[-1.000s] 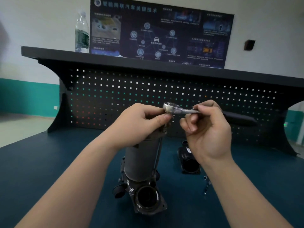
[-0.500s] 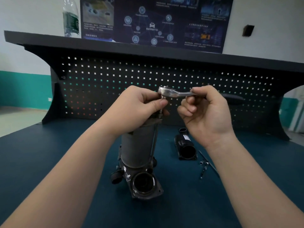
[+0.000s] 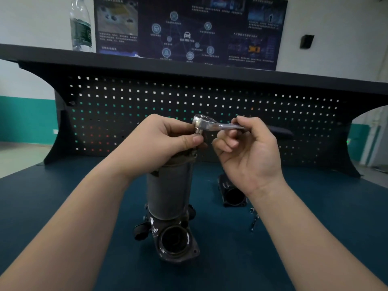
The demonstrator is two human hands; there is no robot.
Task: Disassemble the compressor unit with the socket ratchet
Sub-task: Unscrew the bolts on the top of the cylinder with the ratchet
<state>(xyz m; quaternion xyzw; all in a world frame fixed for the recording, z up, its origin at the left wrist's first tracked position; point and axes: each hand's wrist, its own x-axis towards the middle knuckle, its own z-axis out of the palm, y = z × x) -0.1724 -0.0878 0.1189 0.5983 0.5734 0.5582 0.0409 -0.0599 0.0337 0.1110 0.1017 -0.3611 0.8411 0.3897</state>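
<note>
The compressor unit (image 3: pixel 169 194), a grey metal cylinder with a dark flanged opening toward me, stands on the blue bench mat (image 3: pixel 63 196). Above its top end is the socket ratchet (image 3: pixel 206 122), chrome head left, dark handle pointing right. My left hand (image 3: pixel 161 141) curls over the compressor's top and pinches the socket under the ratchet head between thumb and fingers. My right hand (image 3: pixel 249 148) pinches the ratchet's chrome shaft between thumb and forefinger, its other fingers loosely curled. The compressor's top bolt is hidden by my left hand.
A black cylindrical housing (image 3: pixel 232 192) lies on the mat right of the compressor. Small loose sockets and a bit (image 3: pixel 253 219) lie just right of it. A black pegboard (image 3: pixel 210 106) with a shelf backs the bench, with a water bottle (image 3: pixel 80 26) on the shelf.
The view has tilted, shifting the scene down in frame. Both hands stay on the ratchet above the compressor; the ratchet's handle has swung very little.
</note>
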